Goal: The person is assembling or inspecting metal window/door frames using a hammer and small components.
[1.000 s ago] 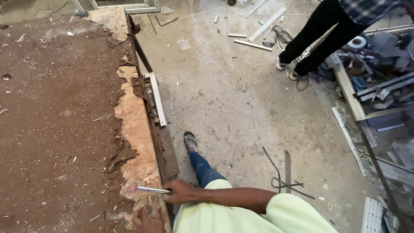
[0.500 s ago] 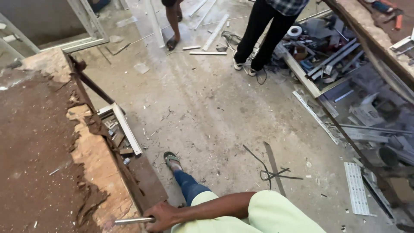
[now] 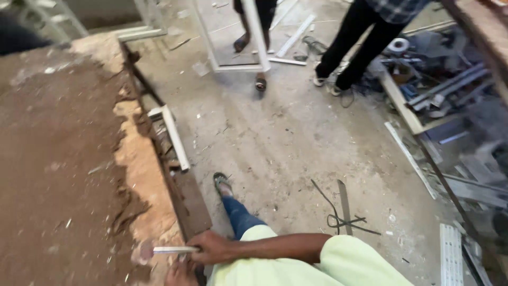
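My right hand (image 3: 209,248) reaches across from the right in a pale green sleeve and grips a short silvery metal bar (image 3: 170,250). The bar lies flat over the chipped front edge of a worn brown worktable (image 3: 63,175). Just below it, at the bottom edge of the view, my left hand (image 3: 179,276) rests by the table's edge. It is mostly cut off, so its fingers cannot be made out. My leg in blue jeans and a sandal (image 3: 222,184) stands on the concrete floor beside the table.
A white metal strip (image 3: 175,137) lies along the table's side. Two people stand at the back, one at a white frame (image 3: 257,39). Metal profiles and scrap (image 3: 444,100) pile up at right; a flat bar and black wire (image 3: 344,209) lie on the floor.
The view has swung up and to the right, bringing the second person and the white frame into sight. My right hand keeps its grip on the bar at the table's edge.
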